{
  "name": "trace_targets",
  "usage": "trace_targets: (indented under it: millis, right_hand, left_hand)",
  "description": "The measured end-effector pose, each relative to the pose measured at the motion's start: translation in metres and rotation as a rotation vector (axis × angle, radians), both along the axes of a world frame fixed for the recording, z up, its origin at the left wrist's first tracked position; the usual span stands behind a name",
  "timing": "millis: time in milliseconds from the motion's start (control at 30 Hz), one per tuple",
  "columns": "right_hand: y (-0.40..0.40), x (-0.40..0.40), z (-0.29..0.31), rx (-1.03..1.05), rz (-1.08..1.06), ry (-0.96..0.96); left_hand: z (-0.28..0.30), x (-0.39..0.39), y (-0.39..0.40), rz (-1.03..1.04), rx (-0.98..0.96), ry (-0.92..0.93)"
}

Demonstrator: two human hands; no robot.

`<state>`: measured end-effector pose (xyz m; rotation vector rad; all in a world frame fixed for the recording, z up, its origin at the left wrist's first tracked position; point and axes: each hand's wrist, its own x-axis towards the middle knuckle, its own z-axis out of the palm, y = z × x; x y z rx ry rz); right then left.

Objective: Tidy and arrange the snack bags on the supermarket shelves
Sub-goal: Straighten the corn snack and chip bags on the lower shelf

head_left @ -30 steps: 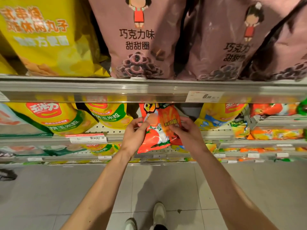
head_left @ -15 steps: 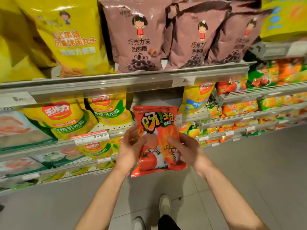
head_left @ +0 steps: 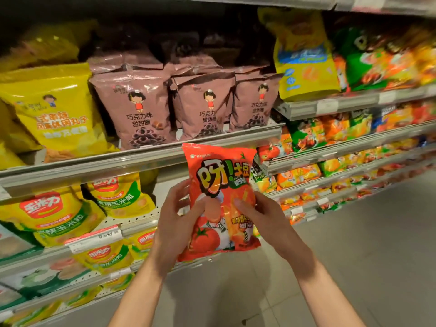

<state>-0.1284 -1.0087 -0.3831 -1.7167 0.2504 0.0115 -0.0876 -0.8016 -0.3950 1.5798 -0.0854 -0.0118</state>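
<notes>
You hold one red tomato snack bag [head_left: 220, 199] upright in front of the shelving, clear of every shelf, its printed face turned toward you. Your left hand [head_left: 175, 223] grips the bag's left edge, thumb pressed on the front and the fingers wrapped out of sight behind. Your right hand [head_left: 264, 218] clamps the right edge the same way, thumb on the front panel. Both hands are closed on the bag. Its top edge overlaps the metal shelf rail [head_left: 132, 161] in this view; whether they touch cannot be told.

On the shelf just beyond and above the bag stand three brown doughnut-snack bags [head_left: 139, 112], upright and side by side. To their left stands a yellow bag [head_left: 59, 114], leaning slightly. Below the rail on the left sit yellow-and-green corn snack bags [head_left: 54, 215], with a price tag [head_left: 96, 239] clipped to the shelf edge beneath them. To the far right, further shelves carry orange and green packets [head_left: 330, 131], blurred. Grey floor tiles [head_left: 377, 244] lie under your arms.
</notes>
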Motion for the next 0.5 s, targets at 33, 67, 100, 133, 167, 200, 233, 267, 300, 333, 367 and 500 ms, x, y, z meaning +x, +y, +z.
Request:
trace_targets:
  millis: [33,67,100,133,167,200,233,267,300,333,367,500]
  right_hand:
    - [-0.013,0.001,0.006,-0.004,0.003,-0.025]
    - [-0.028,0.001,0.011,-0.001,0.012,-0.054]
    - [-0.044,0.001,0.016,0.005,0.021,-0.08]
    - [-0.061,0.002,0.021,0.014,0.029,-0.103]
    - [-0.08,0.003,0.026,0.023,0.036,-0.123]
    - [-0.099,0.005,0.03,0.027,0.044,-0.143]
    - [-0.119,0.007,0.035,0.024,0.053,-0.16]
    - [-0.139,0.01,0.04,0.017,0.066,-0.174]
    - [-0.16,0.013,0.047,0.013,0.08,-0.184]
    - [-0.179,0.016,0.054,0.012,0.092,-0.192]
    - [-0.198,0.019,0.061,0.01,0.102,-0.203]
    - [-0.26,0.039,0.083,0.003,0.154,-0.235]
  left_hand:
    - [0.004,0.003,-0.014,-0.008,-0.014,-0.022]
    - [0.008,0.006,-0.029,-0.018,-0.027,-0.043]
    - [0.012,0.008,-0.044,-0.022,-0.046,-0.055]
    - [0.017,0.01,-0.061,-0.021,-0.056,-0.061]
    - [0.024,0.011,-0.079,-0.011,-0.055,-0.07]
    - [0.03,0.012,-0.098,-0.002,-0.032,-0.09]
    - [0.036,0.013,-0.118,0.005,-0.011,-0.114]
    - [0.041,0.014,-0.138,0.018,0.0,-0.136]
    - [0.045,0.016,-0.158,0.032,-0.005,-0.144]
    - [0.049,0.017,-0.177,0.036,-0.008,-0.15]
    - [0.055,0.019,-0.195,0.037,-0.006,-0.159]
    - [0.076,0.032,-0.248,0.056,0.039,-0.191]
